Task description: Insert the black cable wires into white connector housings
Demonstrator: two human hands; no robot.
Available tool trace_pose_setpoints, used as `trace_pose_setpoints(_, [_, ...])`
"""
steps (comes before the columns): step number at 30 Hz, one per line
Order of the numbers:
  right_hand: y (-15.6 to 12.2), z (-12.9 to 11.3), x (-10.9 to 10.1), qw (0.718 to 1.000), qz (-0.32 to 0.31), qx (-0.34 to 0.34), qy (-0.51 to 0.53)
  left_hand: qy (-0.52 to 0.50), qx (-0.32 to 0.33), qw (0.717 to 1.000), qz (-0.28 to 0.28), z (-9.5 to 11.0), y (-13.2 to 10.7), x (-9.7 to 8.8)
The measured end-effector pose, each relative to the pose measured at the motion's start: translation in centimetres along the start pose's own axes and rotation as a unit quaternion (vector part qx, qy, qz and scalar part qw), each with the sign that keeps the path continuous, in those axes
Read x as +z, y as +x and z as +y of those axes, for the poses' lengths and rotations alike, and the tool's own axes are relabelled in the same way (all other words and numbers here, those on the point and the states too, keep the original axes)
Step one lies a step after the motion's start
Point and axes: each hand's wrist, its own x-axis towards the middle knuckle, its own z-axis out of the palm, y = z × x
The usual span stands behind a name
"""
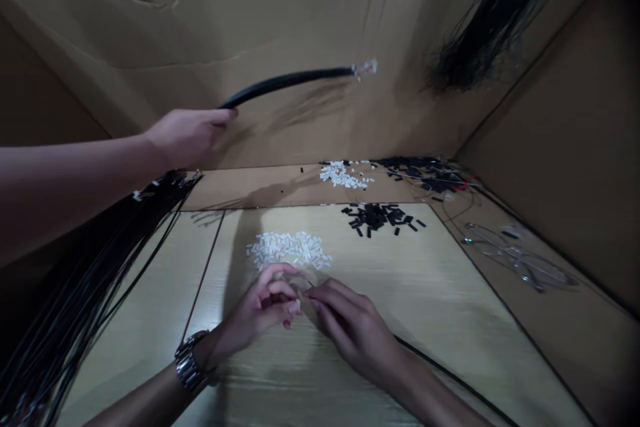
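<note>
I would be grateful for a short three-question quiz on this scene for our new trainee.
1. What is on the wrist behind the camera wearer's left hand?
A) a glove cuff
B) a metal-band watch
C) a string of beads

2. True or false: on the table, the black pieces lie to the right of the white pieces, as the camera sees them.

3. Fill in the colour: the co-worker's hand at the upper left holds a long ____ cable with a pale far end.

Key: 1. B; 2. True; 3. black.
</note>
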Motion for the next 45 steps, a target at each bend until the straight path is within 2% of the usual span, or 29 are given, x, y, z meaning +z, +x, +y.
trace_pose_setpoints(4, [-0.1, -0.1, 0.1, 1.000, 0.009, 0.007, 0.001, -0.003, 0.028, 0.999, 0.016, 0.0, -0.1, 0.3])
trace_pose_setpoints(13, [0.0, 0.3, 0.1, 1.000, 0.011, 0.017, -0.002, 0.045, -0.011, 0.999, 0.011, 1.4, -0.5, 0.4])
trace_pose_setpoints(23, [-0.3, 0.3, 0.1, 1.000, 0.008, 0.005, -0.024, 0.000, -0.020, 1.000, -0.004, 1.9, -0.5, 0.8])
trace_pose_setpoints(27, [-0.4, 0.4, 0.2, 0.999, -0.011, 0.002, -0.046, 0.028, -0.014, 0.999, 0.016, 1.7, -0.5, 0.9])
trace_pose_setpoints(34, [-0.4, 0.4, 0.3, 0.999, -0.016, 0.004, -0.042, 0.111, -0.003, 0.994, 0.004, 1.0, -0.8, 1.2])
trace_pose_setpoints(39, [-0.3, 0.3, 0.4, 1.000, 0.010, 0.011, -0.016, 0.124, -0.004, 0.992, 0.009, 0.8, -1.0, 1.2])
trace_pose_setpoints(45, [-0.1, 0.0, 0.3, 0.999, 0.006, 0.043, 0.008, 0.115, -0.010, 0.993, 0.006, 0.8, -1.1, 1.2])
